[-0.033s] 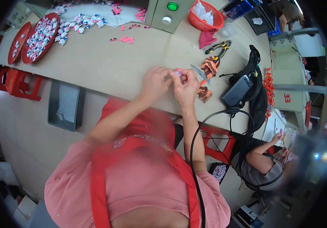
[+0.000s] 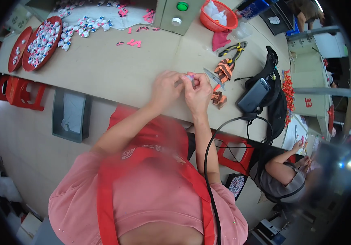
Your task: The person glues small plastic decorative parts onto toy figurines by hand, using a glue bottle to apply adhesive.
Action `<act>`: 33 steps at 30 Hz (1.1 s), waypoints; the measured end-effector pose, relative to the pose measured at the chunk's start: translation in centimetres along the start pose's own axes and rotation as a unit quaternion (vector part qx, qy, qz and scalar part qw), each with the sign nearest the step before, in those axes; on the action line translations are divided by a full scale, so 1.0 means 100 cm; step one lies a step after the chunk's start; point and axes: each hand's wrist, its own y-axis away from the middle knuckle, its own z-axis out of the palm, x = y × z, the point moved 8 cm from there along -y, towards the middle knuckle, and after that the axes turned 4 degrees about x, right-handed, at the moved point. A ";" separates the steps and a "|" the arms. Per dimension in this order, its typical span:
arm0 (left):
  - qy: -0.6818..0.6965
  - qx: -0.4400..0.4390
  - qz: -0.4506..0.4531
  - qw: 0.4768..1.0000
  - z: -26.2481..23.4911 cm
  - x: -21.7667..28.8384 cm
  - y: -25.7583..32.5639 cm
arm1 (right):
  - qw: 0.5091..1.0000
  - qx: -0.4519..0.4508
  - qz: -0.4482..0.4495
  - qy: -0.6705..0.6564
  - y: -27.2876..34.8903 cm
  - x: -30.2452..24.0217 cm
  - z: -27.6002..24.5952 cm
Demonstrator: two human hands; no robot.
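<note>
My left hand and my right hand meet over the near edge of the beige table. Together their fingertips pinch a small pink and white piece, mostly hidden by the fingers. Just right of my right hand lie a thin grey blade-like tool and two orange striped pieces. Yellow-handled pliers lie a little farther back.
Two red round trays of small white pieces and loose ones sit far left, with pink bits nearby. An orange basket, a grey box with a green button and a black bag stand right. Another person sits lower right.
</note>
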 end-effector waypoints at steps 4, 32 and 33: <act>-0.027 -0.009 -0.003 1.000 0.001 -0.004 -0.001 | 0.998 -0.003 -0.003 0.056 0.004 -0.015 -0.012; 0.310 -0.280 -0.180 0.891 0.001 0.032 0.021 | 0.898 -0.097 0.217 -0.369 0.002 -0.024 -0.038; 0.310 -0.285 -0.178 0.889 -0.001 0.030 0.020 | 0.899 -0.091 0.218 -0.369 0.002 -0.024 -0.037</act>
